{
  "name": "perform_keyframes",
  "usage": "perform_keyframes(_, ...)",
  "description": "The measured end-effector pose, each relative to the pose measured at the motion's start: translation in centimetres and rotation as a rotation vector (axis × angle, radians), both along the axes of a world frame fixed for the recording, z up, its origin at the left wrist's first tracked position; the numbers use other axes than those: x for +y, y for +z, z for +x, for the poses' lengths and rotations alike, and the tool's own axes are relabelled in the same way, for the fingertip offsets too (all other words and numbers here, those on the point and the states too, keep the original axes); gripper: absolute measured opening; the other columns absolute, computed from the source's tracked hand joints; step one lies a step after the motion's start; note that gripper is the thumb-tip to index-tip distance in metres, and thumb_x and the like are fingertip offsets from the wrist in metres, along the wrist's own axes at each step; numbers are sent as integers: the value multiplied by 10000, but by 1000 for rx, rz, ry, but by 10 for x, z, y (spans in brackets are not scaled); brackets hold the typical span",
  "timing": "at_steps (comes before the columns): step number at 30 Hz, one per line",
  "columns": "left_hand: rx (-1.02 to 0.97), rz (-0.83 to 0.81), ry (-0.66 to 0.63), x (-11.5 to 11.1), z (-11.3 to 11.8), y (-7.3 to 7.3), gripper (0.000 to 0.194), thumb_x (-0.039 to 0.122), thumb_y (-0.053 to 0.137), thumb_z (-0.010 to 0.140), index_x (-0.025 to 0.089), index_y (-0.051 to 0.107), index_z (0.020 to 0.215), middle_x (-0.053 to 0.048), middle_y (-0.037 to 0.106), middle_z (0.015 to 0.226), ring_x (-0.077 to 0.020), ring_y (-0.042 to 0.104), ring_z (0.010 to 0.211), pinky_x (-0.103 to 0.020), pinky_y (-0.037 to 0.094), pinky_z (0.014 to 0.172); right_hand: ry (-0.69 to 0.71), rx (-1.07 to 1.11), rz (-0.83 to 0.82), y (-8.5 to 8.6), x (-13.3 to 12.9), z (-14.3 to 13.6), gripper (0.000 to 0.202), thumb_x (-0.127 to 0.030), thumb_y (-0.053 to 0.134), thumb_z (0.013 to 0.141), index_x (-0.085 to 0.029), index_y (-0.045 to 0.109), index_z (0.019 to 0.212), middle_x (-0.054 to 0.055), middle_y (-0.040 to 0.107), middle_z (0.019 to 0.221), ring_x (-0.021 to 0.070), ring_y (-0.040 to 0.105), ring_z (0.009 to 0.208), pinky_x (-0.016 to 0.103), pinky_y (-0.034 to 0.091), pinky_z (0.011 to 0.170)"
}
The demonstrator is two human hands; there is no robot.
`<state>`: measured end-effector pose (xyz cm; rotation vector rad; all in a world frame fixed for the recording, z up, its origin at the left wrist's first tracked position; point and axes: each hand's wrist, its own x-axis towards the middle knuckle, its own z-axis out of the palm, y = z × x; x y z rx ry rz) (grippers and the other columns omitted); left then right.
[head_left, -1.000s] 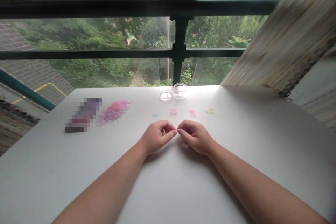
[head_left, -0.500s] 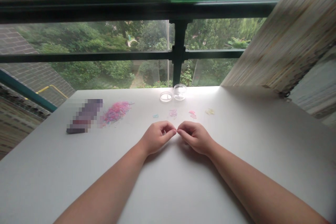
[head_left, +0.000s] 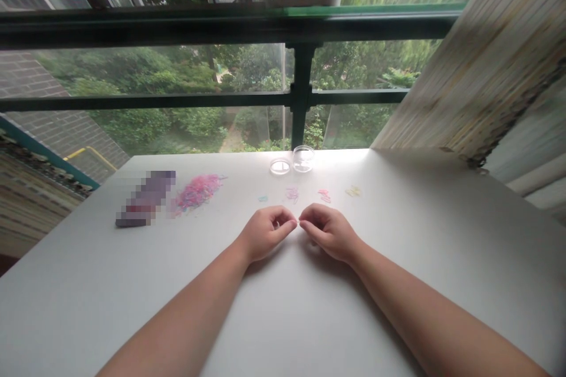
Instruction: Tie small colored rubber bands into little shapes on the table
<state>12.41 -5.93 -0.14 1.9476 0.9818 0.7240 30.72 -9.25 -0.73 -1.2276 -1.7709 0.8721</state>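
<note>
My left hand [head_left: 270, 232] and my right hand [head_left: 329, 230] meet fingertip to fingertip above the white table, each in a pinch. A tiny pale rubber band [head_left: 298, 222] spans the small gap between them, mostly hidden by the fingers. Just beyond lie small groups of rubber bands: light blue ones [head_left: 263, 198], purple ones [head_left: 292, 193], pink ones [head_left: 325, 195] and yellow ones [head_left: 353, 191]. Farther left is a loose heap of mixed pink and purple rubber bands [head_left: 201, 191].
Two clear round dishes, a shallow one [head_left: 280, 166] and a taller one [head_left: 303, 159], stand at the table's [head_left: 274, 330] far edge. A blurred-out dark purple object [head_left: 148, 197] lies at left. Behind are a green window rail [head_left: 177, 29] and a striped curtain [head_left: 437, 70].
The fingertips have drawn slightly apart, and the pale band shows between them. The view has tilted up a little; the things on the table lie as before.
</note>
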Motion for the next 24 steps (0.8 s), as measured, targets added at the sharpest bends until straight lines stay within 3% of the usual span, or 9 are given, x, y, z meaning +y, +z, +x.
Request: perform_keyframes(24, -17, 39, 24, 3, 1, -5, 224, 361, 556, 793, 150, 627, 811, -14, 627, 735, -97, 489, 606, -212, 394, 579, -44, 21, 0, -2, 1, 0, 109, -260, 528, 794, -167, 573, 760, -17, 534, 588, 89, 427, 484, 219, 346, 467)
